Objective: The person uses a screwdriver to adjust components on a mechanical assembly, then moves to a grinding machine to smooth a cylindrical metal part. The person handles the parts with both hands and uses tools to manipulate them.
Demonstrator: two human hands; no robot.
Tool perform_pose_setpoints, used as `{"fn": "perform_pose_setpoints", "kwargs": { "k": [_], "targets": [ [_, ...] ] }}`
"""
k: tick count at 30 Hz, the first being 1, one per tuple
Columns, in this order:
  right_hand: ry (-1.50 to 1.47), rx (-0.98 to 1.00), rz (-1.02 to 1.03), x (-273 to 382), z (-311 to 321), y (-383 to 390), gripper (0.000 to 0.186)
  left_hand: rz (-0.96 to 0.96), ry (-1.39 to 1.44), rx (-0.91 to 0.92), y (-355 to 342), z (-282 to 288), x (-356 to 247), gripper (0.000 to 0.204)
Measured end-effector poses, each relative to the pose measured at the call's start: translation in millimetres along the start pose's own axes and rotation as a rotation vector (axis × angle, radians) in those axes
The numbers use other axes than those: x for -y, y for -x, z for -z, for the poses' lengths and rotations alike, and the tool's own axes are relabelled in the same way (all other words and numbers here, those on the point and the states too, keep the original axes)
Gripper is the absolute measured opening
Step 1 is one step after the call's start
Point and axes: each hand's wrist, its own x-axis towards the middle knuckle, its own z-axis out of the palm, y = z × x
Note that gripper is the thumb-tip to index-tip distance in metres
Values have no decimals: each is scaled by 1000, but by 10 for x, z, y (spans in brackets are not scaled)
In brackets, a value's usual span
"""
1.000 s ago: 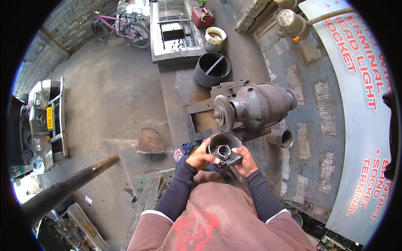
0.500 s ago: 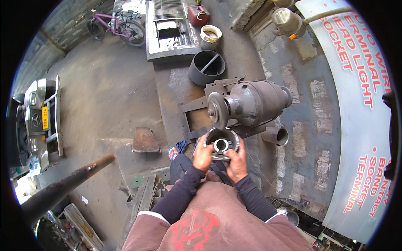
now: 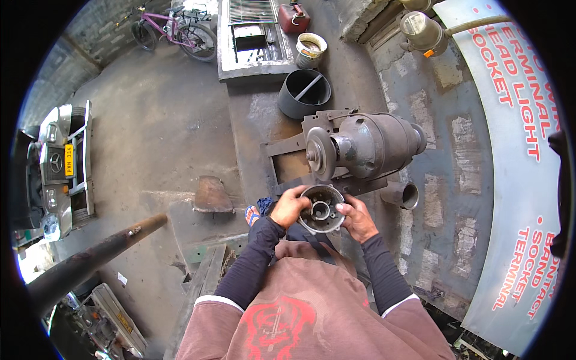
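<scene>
Between my two hands is a round metal housing [image 3: 321, 225], cup-shaped, its open side facing up toward me. Inside it a smaller ring stands around a central hole. My left hand [image 3: 289, 207] grips the left rim, with some fingers hidden behind the wall. On the right side, my right hand [image 3: 360, 221] holds the rim, its thumb at the edge. Just beyond the housing sits a large grey bench grinder [image 3: 378, 147] with a round wheel [image 3: 322, 154] on its near left end. The housing is close to the wheel in the picture; they appear apart.
The grinder rests on a metal frame [image 3: 288, 146]. A short pipe [image 3: 400, 195] lies to its right. Beyond stand a black cylinder [image 3: 304, 108], a white bucket [image 3: 310, 51] and a red can [image 3: 294, 19]. A thick pole [image 3: 102, 258] slants in from the left.
The housing has turned and tilted in my hands, so its rim now shows as a nearly full circle. My fingers have shifted outward along its sides. The whole view has moved slightly.
</scene>
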Motion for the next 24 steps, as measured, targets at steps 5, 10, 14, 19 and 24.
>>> {"fn": "perform_pose_setpoints", "kwargs": {
  "k": [5,10,14,19,24],
  "targets": [
    [61,-120,77,-111,-232,-163,53,-22,521,-423,186,-329,249,41],
    [-108,-300,190,-122,-233,120,49,-60,220,-444,-359,-412,420,34],
    [-24,-293,129,-97,-159,342,68,-33,114,-287,-490,-301,486,34],
    [-27,32,1,-49,6,93,73,82,43,-44,-94,-84,-20,45],
    [-24,-82,50,-189,-121,-275,52,92,337,-342,159,-203,153,62]
  ]
}}
